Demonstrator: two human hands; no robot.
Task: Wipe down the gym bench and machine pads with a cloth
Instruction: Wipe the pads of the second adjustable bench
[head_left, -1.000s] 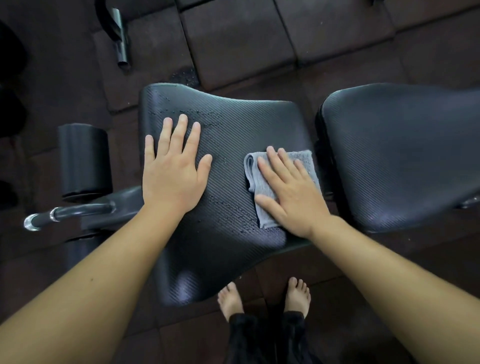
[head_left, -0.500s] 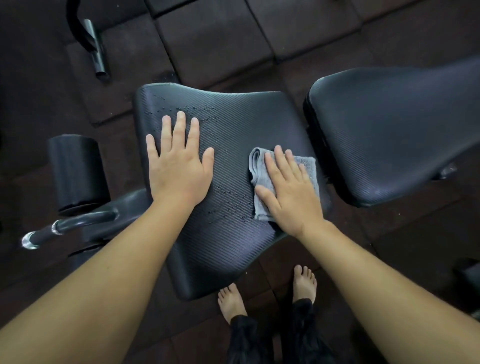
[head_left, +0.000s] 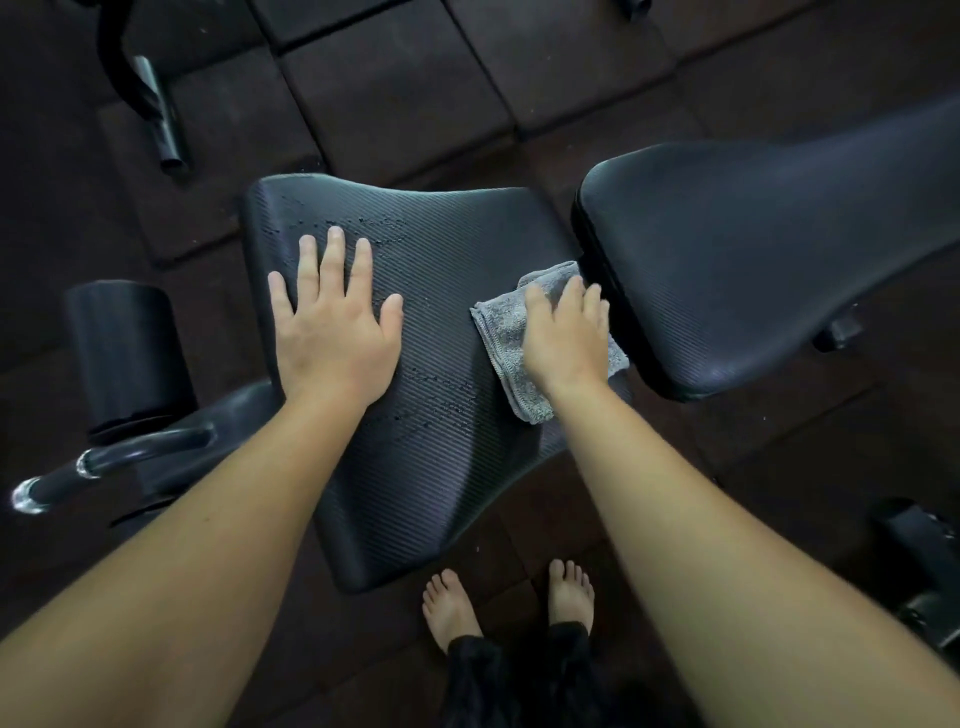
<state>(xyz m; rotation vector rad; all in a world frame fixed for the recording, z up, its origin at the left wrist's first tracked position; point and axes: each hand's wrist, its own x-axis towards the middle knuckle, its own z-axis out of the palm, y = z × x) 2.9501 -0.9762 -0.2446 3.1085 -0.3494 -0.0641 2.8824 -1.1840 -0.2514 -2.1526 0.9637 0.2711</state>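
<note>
The left hand (head_left: 335, 322) lies flat on the padded seat surface (head_left: 441, 483), palm down, fingers straight and slightly spread, holding nothing. The right hand (head_left: 569, 343) rests on top of the grey cloth (head_left: 501, 330), its fingers laid close together and pressing down on the fabric rather than curling round it. The cloth is folded and sits on the right edge of the seat surface, its far corner reaching the narrow gap between the seat and the back pad (head_left: 753, 249), and its near corner sticking out below the wrist. The right fingertips are at that gap, just beside the back pad's edge; whether they touch it cannot be told. Small droplets (head_left: 441, 395) speckle the ribbed seat between the two hands, and more show beyond the left fingertips near the far edge. To the left of the seat stands a black roller pad (head_left: 127, 353), with a dark handle bar (head_left: 104, 462) with a shiny tip just below it. Dark floor tiles (head_left: 395, 88) lie all around, and two bare feet (head_left: 449, 608) stand at the seat's near edge.
</note>
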